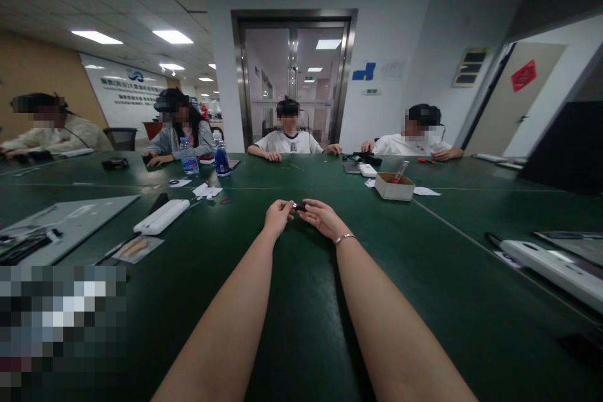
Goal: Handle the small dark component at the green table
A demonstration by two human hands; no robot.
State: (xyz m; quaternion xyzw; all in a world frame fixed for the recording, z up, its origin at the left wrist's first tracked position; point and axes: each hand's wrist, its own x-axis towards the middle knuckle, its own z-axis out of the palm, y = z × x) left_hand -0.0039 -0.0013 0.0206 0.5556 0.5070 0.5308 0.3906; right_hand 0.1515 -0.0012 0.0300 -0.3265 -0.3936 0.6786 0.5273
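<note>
Over the middle of the green table, both arms reach forward and the hands meet at a small black stick with a silvery end, shaped like a USB drive. My left hand pinches the silvery end between thumb and fingertips. At the black end, the thumb and fingers of my right hand are closed on it, partly hiding it. A metal bracelet circles my right wrist.
To the left lie a white power strip, a plastic bag and a grey panel. Two bottles stand beyond. A small open box is ahead right; another power strip lies right. Several people sit opposite.
</note>
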